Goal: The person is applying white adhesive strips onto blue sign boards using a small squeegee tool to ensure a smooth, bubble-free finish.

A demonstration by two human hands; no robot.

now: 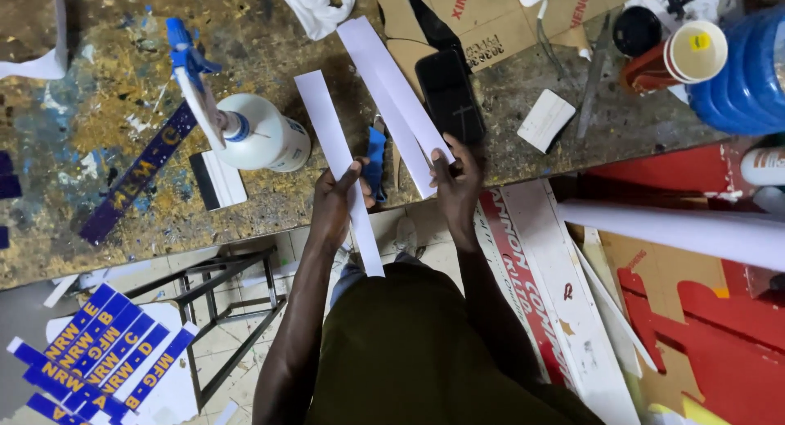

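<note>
My left hand [337,202] pinches a long white paper strip [327,130] that runs from the worn table down past the table edge. My right hand [456,179] holds a second, wider white strip [384,73] angled up to the left. Between my hands a blue-handled cutter [375,157] lies on the table. A black phone [449,94] rests just above my right hand.
A white spray bottle with a blue trigger [245,130] and a white squeegee block [219,179] lie left. A blue lettered strip [139,175] lies far left; several more [98,355] lie on the floor. Cardboard [499,16], paper cups [687,53], blue water jug [748,73], metal stool [221,310].
</note>
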